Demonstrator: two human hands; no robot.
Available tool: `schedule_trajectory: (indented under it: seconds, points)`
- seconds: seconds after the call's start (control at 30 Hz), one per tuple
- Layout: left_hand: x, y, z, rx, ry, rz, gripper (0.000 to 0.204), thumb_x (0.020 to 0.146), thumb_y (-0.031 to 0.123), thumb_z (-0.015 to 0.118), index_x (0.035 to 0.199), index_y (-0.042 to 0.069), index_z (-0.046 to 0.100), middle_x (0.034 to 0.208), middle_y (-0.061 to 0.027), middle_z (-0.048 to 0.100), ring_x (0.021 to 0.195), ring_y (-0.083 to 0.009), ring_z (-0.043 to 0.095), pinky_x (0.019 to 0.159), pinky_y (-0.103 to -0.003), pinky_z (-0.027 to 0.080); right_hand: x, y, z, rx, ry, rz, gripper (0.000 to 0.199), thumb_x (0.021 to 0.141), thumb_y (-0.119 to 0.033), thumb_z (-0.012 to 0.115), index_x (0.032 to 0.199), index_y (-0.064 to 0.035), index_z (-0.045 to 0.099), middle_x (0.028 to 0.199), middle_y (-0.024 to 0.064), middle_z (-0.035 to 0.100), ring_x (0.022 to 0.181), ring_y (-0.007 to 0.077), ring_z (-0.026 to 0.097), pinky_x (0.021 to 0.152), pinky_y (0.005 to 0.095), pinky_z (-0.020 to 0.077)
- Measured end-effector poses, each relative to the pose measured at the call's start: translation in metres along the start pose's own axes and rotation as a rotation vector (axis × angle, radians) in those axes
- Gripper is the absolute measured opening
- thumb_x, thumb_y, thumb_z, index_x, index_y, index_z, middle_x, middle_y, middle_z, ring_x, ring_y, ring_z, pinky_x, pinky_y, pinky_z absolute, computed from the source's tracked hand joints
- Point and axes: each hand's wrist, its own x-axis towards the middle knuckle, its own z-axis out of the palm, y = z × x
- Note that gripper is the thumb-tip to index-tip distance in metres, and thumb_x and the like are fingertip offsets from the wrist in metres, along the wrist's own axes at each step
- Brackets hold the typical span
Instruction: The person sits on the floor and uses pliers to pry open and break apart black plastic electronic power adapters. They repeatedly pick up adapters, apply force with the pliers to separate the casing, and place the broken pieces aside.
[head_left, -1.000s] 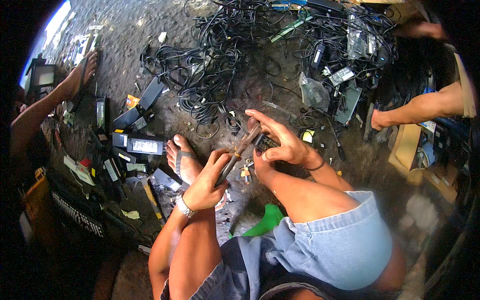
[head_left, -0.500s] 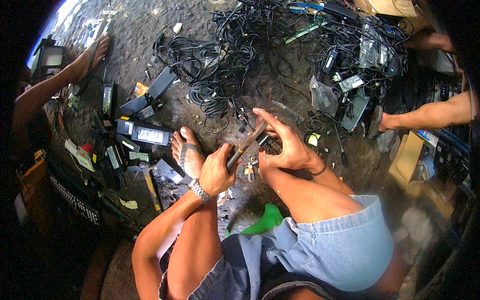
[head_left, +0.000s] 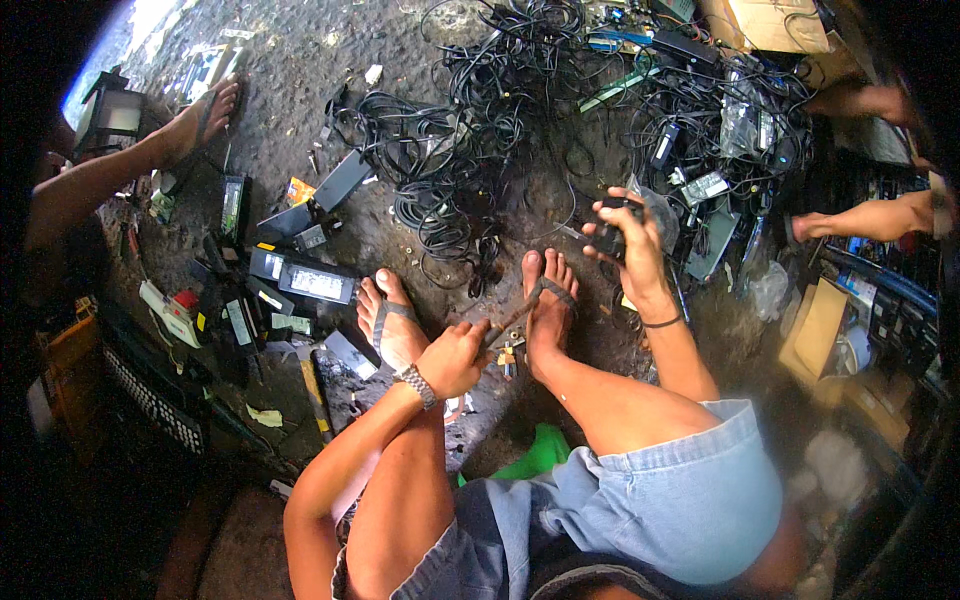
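Observation:
My left hand (head_left: pixel 455 357), with a watch on its wrist, grips a thin rod-like tool (head_left: pixel 512 318) that points up and right between my two sandalled feet. Out to the right, my right hand (head_left: pixel 630 240) is raised and closed around a small black power adapter (head_left: pixel 607 232) above the ground. The two hands are well apart. I sit low, in denim shorts, with knees bent and feet flat on the dirt.
A big tangle of black cables (head_left: pixel 470 120) lies ahead. Black adapter bricks (head_left: pixel 300 280) are spread at the left, and more adapters and plastic bags (head_left: pixel 700 190) at the right. Another person's leg (head_left: pixel 120 170) reaches in from the left; another's leg (head_left: pixel 870 215) at the right. Cardboard (head_left: pixel 815 330) lies right.
Both hands were together working on the adapter with the tool. Now my right hand has carried the adapter away to the right, and my left hand stays low with the tool.

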Motion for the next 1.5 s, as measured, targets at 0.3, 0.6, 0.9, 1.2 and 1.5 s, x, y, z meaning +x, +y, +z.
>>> schedule_trajectory:
  seconds: [0.3,0.6,0.9,1.2,1.5]
  points:
    - [0.013,-0.033,0.009,-0.064,-0.179,0.0,0.055,0.088,0.01,0.062,0.14,-0.003,0.053,0.117,-0.0332,0.067,0.109,-0.0483,0.065,0.097,-0.054,0.051,-0.024,0.078,0.157,-0.604,-0.469,-0.634,0.095,0.071,-0.047,0.087,0.141,0.0034,0.047,0.134,0.0288,0.053,0.13,0.0438,0.049,0.114,0.051,0.0381]
    - [0.003,-0.035,0.006,-0.119,-0.094,-0.184,0.054,0.084,0.001,0.071,0.13,0.0,0.043,0.108,-0.0308,0.067,0.107,-0.0534,0.063,0.088,-0.057,0.051,0.012,0.015,0.103,-0.314,-0.083,-0.758,0.038,0.078,-0.013,0.073,0.111,0.0018,0.064,0.11,0.0211,0.064,0.1,0.0382,0.064,0.088,0.0461,0.0527]
    - [0.017,-0.011,-0.009,-0.11,-0.201,-0.184,0.028,0.08,-0.003,0.061,0.108,-0.004,0.058,0.101,-0.0305,0.068,0.103,-0.0505,0.065,0.085,-0.055,0.051,0.165,0.002,-0.132,-1.118,0.631,-0.458,0.05,0.081,-0.043,0.085,0.103,0.0009,0.072,0.103,0.0245,0.075,0.095,0.0401,0.074,0.084,0.0504,0.0583]
    - [0.011,-0.013,-0.017,-0.211,-0.181,-0.151,0.027,0.075,-0.009,0.057,0.1,-0.004,0.066,0.096,-0.0259,0.067,0.097,-0.0468,0.066,0.086,-0.049,0.053,0.16,-0.027,-0.103,-1.252,0.581,-0.303,0.044,0.085,-0.04,0.073,0.095,0.0024,0.072,0.092,0.0299,0.074,0.09,0.0471,0.074,0.082,0.0558,0.0587]
    - [0.021,0.046,-0.066,-0.033,0.025,-0.077,0.053,0.074,-0.014,0.062,0.127,-0.002,0.062,0.129,-0.023,0.055,0.123,-0.0454,0.055,0.107,-0.046,0.046,0.01,-0.009,-0.096,-0.418,0.188,-0.156,0.036,0.093,-0.033,0.065,0.084,-0.0003,0.074,0.072,0.0099,0.074,0.06,0.0164,0.069,0.056,0.0322,0.052]
